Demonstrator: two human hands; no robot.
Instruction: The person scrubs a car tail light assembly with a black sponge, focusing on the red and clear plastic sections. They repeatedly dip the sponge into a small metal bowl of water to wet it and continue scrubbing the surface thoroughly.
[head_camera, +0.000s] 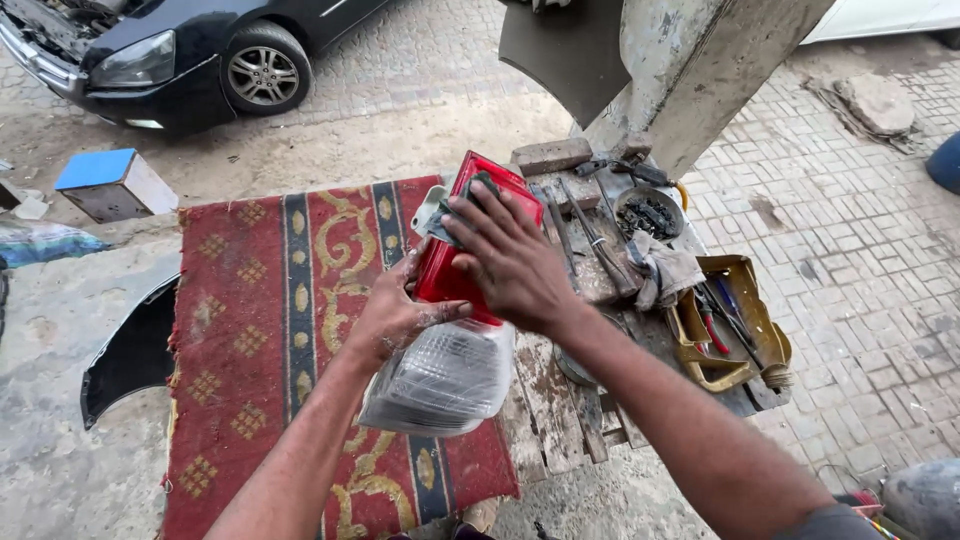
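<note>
- The left arm comes up from the bottom edge, bare forearm slanting up and to the right.
- The left hand (395, 318) is turned palm inward, fingers curled under and thumb stretched out to the right; its grip is closed from the side and below.
- The right arm enters from the lower right corner, forearm bare, a dark sleeve edge showing near the frame's edge.
- The right hand (510, 258) lies palm down, back toward the camera, fingers spread and pointing up and left, pressing flat.
- The two hands sit close together, right above left.
</note>
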